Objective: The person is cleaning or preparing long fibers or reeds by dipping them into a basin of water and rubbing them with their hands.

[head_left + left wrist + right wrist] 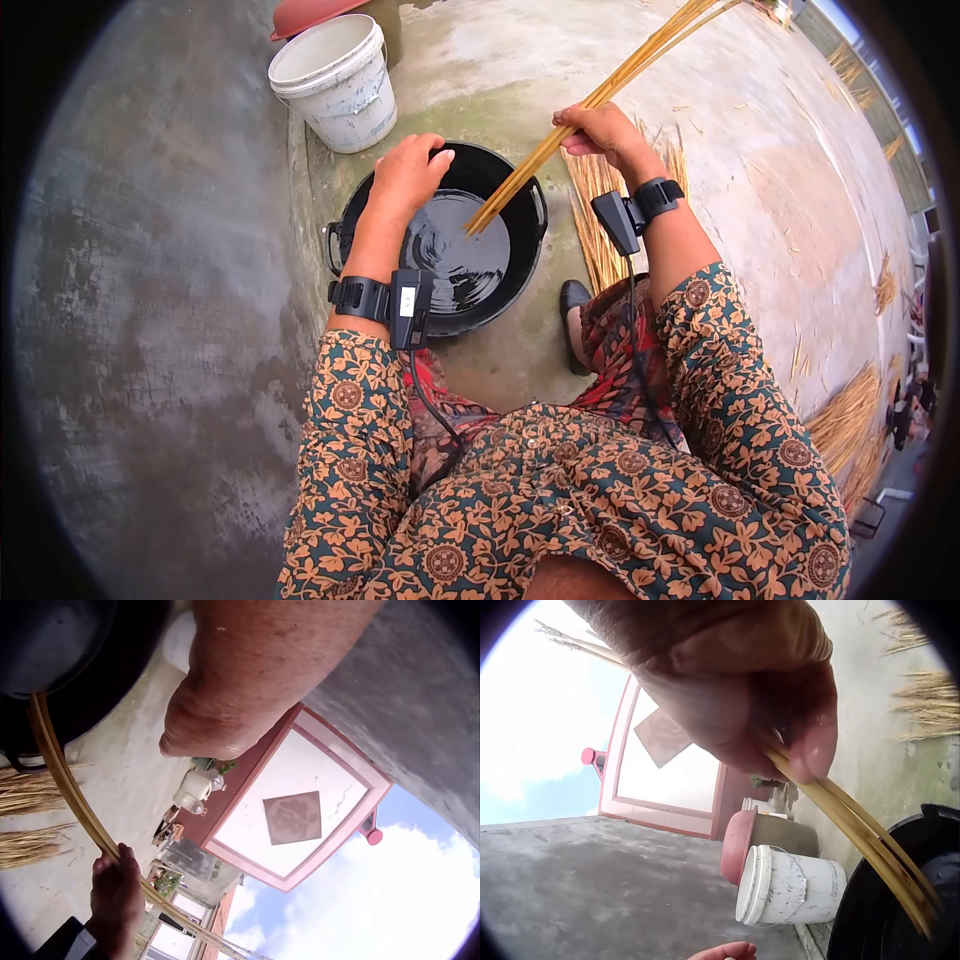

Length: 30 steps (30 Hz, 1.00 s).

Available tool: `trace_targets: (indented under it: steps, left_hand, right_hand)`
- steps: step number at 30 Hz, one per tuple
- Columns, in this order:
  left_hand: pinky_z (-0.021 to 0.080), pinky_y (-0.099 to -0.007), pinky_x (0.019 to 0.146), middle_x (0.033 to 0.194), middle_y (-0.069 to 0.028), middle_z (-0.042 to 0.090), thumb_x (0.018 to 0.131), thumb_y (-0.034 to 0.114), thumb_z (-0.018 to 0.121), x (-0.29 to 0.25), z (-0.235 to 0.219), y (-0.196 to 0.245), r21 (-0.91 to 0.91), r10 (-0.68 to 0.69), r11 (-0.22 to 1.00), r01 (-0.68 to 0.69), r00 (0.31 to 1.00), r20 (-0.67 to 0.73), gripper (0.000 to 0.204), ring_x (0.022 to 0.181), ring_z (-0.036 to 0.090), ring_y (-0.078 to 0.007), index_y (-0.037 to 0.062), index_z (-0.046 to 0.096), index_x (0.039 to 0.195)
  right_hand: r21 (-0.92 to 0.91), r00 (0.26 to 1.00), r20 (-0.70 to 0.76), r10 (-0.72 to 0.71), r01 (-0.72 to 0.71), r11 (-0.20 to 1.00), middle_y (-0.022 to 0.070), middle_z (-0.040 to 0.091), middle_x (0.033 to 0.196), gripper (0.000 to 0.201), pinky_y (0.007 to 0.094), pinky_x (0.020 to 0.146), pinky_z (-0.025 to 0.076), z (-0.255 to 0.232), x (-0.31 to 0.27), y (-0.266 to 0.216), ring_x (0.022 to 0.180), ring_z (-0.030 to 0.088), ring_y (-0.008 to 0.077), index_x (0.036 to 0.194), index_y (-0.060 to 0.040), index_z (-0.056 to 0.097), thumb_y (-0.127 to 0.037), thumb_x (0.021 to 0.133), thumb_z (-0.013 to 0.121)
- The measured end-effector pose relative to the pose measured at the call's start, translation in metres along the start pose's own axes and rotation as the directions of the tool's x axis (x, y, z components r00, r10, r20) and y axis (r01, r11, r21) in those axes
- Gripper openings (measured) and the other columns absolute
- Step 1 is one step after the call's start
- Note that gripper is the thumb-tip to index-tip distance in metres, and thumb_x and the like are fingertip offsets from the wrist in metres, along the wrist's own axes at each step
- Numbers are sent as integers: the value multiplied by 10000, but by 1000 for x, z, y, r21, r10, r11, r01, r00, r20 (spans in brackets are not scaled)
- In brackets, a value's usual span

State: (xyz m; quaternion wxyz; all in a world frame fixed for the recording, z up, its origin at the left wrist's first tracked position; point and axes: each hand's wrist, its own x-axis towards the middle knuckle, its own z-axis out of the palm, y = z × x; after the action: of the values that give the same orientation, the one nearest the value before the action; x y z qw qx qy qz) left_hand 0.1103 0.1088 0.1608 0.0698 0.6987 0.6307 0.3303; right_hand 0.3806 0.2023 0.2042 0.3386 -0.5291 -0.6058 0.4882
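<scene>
A few long yellow straw stalks (560, 135) are gripped by my right hand (605, 132). Their lower ends slant down over a black tub (518, 280) that holds water (455, 250), and the upper ends rise away to the upper right. In the right wrist view, the thumb and fingers (814, 750) close round the stalks. My left hand (408, 172) hovers over the far left rim of the tub with its fingers loosely bent and nothing in them. Only a bit of that hand (727, 951) shows at the bottom of the right wrist view.
Beyond the tub stands a white bucket (345, 105), with a red basin (308, 14) behind it. Loose straw (597, 215) lies on the concrete right of the tub, and more straw (848, 425) lies farther right. A shoe (573, 300) is close to the tub's right side.
</scene>
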Motion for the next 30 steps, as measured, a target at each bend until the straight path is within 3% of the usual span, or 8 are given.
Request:
trace_targets:
  steps: [6,10,11,14,16,18,22,30]
  left_hand:
    - [406,-367,965,1243,-203,523,768,369,704,-10,6,39,-450,85,893,0,982,169,720,1144,520,-293,40,391,1326]
    - [470,-369,804,989,-173,640,801,303,692,-5,8,42,-143,-10,989,45,973,232,498,966,623,-246,76,503,1202]
    - [472,-358,666,802,-139,632,827,286,664,-3,20,33,-135,48,990,-34,994,101,364,754,640,-215,82,546,1104]
    - [455,-317,597,727,-85,599,853,280,636,1,11,40,-295,-63,952,84,995,79,303,647,591,-157,57,567,1047]
    - [389,-248,485,638,-10,511,892,273,601,6,14,37,-600,-57,800,33,998,-21,253,522,461,-81,52,555,1007]
    - [359,-223,453,617,17,475,910,268,583,5,1,48,-877,-152,474,83,988,11,223,504,420,-60,62,549,987]
    - [319,-198,423,630,4,443,934,247,548,9,-8,44,-996,-156,-2,-94,983,-93,215,476,373,-52,54,500,1016]
    - [306,-199,423,609,16,416,928,271,555,12,-16,34,-971,-179,-215,-104,982,-65,260,458,344,-56,39,497,1030]
  right_hand:
    - [139,978,159,-132,111,984,48,655,893,308,186,605,535,26,-33,-35,640,604,69,973,-4,659,-282,841,642]
    - [232,965,205,-164,115,966,50,659,871,333,182,592,536,32,-39,-48,650,623,72,981,-7,660,-314,854,640]
    - [274,955,225,-194,129,953,56,655,899,361,188,610,536,33,-37,-48,684,628,78,1028,-4,637,-322,856,639]
    - [381,917,257,-306,195,904,81,631,1003,477,211,684,529,36,-32,-45,803,633,100,1171,1,550,-348,858,638]
    - [415,885,252,-391,266,870,105,598,1102,582,235,763,514,49,-37,-44,910,619,118,1270,-3,468,-371,853,641]
    - [145,848,415,-328,294,945,128,518,1226,665,307,908,425,61,-34,-28,1077,532,171,1324,-36,420,-407,827,660]
    - [-165,728,634,-259,455,875,103,598,985,563,302,835,438,99,-48,-21,953,556,178,1190,10,507,-335,791,705]
    - [2,736,627,-257,329,944,-1,506,726,302,229,556,437,119,-57,-18,632,504,73,934,-40,485,-340,926,521]
